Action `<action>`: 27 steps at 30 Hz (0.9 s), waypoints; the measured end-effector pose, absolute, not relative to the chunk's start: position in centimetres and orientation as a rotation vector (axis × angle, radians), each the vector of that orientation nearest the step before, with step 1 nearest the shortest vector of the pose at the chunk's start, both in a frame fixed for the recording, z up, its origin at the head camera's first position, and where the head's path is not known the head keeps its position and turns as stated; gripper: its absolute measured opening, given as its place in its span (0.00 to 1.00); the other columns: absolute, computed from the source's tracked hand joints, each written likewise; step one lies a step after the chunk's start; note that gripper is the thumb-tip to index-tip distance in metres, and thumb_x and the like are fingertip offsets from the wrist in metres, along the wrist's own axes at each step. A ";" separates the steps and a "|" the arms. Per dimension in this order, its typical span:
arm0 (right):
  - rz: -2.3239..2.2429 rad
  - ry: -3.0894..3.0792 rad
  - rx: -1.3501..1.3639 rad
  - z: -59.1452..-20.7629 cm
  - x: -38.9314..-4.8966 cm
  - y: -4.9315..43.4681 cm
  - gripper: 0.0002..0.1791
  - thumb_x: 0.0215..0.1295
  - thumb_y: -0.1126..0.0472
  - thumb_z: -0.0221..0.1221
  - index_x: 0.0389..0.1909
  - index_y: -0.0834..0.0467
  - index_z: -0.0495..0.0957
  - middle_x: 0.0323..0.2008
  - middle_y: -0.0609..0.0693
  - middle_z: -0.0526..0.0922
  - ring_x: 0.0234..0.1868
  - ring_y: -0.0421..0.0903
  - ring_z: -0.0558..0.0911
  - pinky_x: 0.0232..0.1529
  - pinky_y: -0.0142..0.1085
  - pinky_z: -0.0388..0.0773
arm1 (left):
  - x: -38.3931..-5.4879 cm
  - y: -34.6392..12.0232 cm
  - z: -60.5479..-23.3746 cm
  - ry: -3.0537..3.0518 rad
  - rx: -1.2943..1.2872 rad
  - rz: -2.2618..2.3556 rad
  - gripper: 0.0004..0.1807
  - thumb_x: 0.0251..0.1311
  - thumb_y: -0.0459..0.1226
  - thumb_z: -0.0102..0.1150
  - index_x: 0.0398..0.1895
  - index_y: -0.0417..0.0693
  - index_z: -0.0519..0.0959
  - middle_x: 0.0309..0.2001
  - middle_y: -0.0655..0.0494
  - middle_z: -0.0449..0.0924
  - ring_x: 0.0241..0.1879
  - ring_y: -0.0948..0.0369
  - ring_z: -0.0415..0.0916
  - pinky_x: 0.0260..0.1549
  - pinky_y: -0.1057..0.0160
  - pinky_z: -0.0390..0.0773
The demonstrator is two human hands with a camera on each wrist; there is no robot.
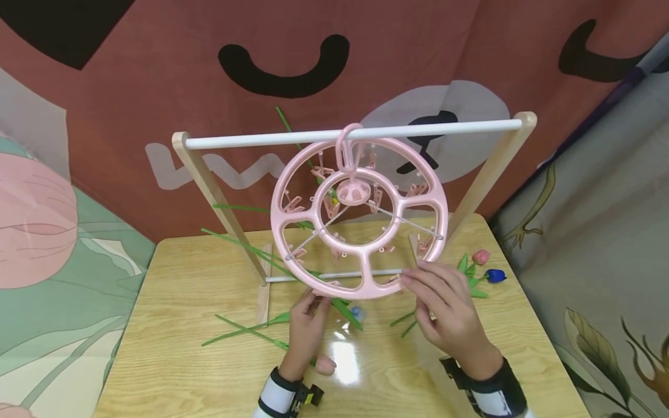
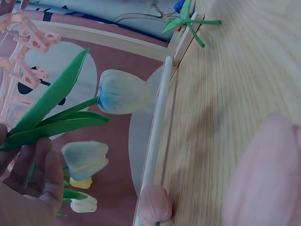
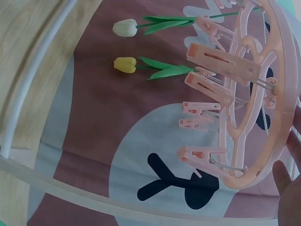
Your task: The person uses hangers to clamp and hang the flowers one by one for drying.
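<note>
"While your two hands are at the round pink hanger (image 1: pixel 353 192), what does your left hand (image 1: pixel 305 328) hold?"

"Between its thumb and fingers, I hold the stem and leaves of a white and blue tulip (image 2: pixel 123 92). In the head view, this hand is in the lower middle, just below the hanger's near rim."

"And your right hand (image 1: pixel 444 305)?"

"It is in the lower right of that view. Its fingers are nearly straight, and the fingertips touch the rim. Whether my thumb also presses there, I cannot tell."

"Where is the hanger?"

"It hangs by its hook from the white bar (image 1: pixel 444 128), in the middle of the frame. Many pegs (image 3: pixel 223 61) are under it. In the right wrist view, a white tulip (image 3: pixel 125 28) and a yellow tulip (image 3: pixel 125 65) are in the upper left, and their stems reach to the pegs."

"What lies on the table (image 1: pixel 172 371)?"

"A pink tulip (image 1: pixel 325 365) is near my left wrist, and a blue tulip (image 1: pixel 495 276) is toward the right edge."
</note>
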State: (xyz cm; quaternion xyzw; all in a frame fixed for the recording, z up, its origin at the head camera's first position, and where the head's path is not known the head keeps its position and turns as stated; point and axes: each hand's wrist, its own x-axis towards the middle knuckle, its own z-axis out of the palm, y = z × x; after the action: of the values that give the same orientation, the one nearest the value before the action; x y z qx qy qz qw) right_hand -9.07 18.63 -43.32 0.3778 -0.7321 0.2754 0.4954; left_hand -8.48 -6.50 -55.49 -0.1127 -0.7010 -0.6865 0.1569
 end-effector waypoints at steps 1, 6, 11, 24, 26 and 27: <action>0.676 -1.772 0.914 -43.3 -9.1 18.6 0.15 0.65 0.71 0.50 0.39 0.69 0.86 0.40 0.64 0.89 0.45 0.64 0.83 0.60 0.46 0.77 | -8.5 -6.6 -55.5 -2.011 -0.312 -1.962 0.11 0.70 0.26 0.59 0.52 0.39 0.85 0.50 0.46 0.86 0.46 0.67 0.83 0.44 0.68 0.87; 0.733 -1.712 0.868 -43.3 -9.2 18.4 0.13 0.65 0.72 0.50 0.38 0.71 0.84 0.40 0.69 0.86 0.47 0.67 0.82 0.68 0.42 0.77 | -8.8 -6.9 -55.6 -2.027 -0.286 -1.939 0.11 0.69 0.27 0.60 0.51 0.41 0.85 0.49 0.46 0.86 0.45 0.65 0.83 0.42 0.67 0.87; 0.853 -1.610 0.670 -44.3 -8.9 18.7 0.12 0.67 0.69 0.52 0.32 0.75 0.78 0.35 0.71 0.79 0.38 0.63 0.79 0.59 0.28 0.79 | -9.0 -7.1 -55.5 -2.035 -0.297 -1.934 0.11 0.69 0.27 0.61 0.50 0.43 0.85 0.46 0.49 0.85 0.44 0.65 0.83 0.41 0.68 0.87; 0.877 -2.203 0.578 -53.1 -9.2 23.8 0.17 0.63 0.65 0.51 0.47 0.70 0.80 0.49 0.65 0.82 0.50 0.62 0.78 0.67 0.18 0.64 | -8.9 -7.2 -53.4 -2.054 -0.310 -1.908 0.12 0.62 0.20 0.63 0.47 0.33 0.85 0.43 0.39 0.85 0.42 0.66 0.82 0.39 0.71 0.85; 0.853 -2.265 0.577 -53.8 -9.3 24.2 0.18 0.63 0.65 0.52 0.49 0.69 0.80 0.52 0.64 0.82 0.52 0.62 0.78 0.69 0.19 0.62 | -8.7 -7.2 -52.5 -2.053 -0.349 -1.902 0.11 0.61 0.19 0.62 0.45 0.32 0.84 0.41 0.40 0.84 0.41 0.68 0.81 0.39 0.69 0.86; 0.840 -2.295 0.576 -54.0 -9.4 24.4 0.18 0.63 0.66 0.53 0.50 0.69 0.80 0.53 0.64 0.82 0.53 0.62 0.78 0.70 0.20 0.62 | -8.6 -7.3 -52.3 -2.060 -0.358 -1.905 0.11 0.60 0.18 0.63 0.45 0.31 0.84 0.40 0.40 0.84 0.41 0.69 0.80 0.38 0.68 0.86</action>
State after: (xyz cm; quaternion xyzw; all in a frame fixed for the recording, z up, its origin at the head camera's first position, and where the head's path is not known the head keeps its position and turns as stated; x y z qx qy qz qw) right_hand -9.40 24.37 -54.04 0.2180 -0.8689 0.3181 0.3104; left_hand -8.65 -7.27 -52.26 -0.1250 -0.7194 -0.6652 0.1561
